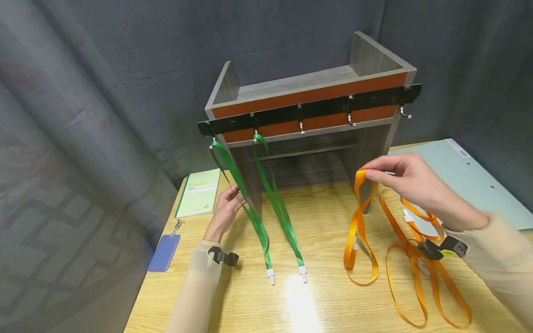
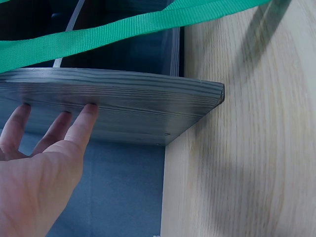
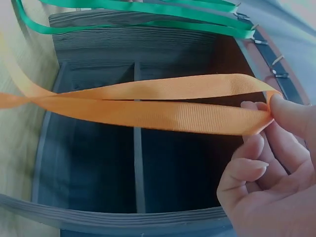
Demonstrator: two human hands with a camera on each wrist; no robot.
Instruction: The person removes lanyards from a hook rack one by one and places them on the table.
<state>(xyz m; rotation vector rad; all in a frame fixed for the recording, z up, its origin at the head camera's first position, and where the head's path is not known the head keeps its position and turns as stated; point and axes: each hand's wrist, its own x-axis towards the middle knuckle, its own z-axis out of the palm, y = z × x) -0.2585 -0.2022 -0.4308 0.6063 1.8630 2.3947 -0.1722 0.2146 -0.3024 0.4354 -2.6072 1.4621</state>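
Right hand [image 1: 410, 185] is up in front of the grey shelf unit [image 1: 308, 125], thumb and forefinger pinching the fold of an orange lanyard [image 1: 359, 222] so the loop hangs free and open below it. That pinch sits level with the shelf's opening and just below the black hook rail [image 1: 310, 110], a handy height for the bare hooks [image 1: 350, 119] above it. The strap's lower end trails onto the wooden table [image 1: 325, 300], right of the shelf, where more orange lanyards [image 1: 420, 268] lie in a loose tangle.

Left hand [image 1: 226, 210] is at the shelf's left side panel, fingers [image 2: 81, 126] straight and flat against the board's edge, holding nothing; it looks like a steadying touch so the unit stays put. Two green lanyards [image 1: 266, 203] hang from the rail's left hooks, draped down past that panel, white clips resting on the table.

Left of the shelf lie a green booklet [image 1: 199, 192] and a blue card holder [image 1: 164, 252]; right of it, a pale folder [image 1: 470, 180].
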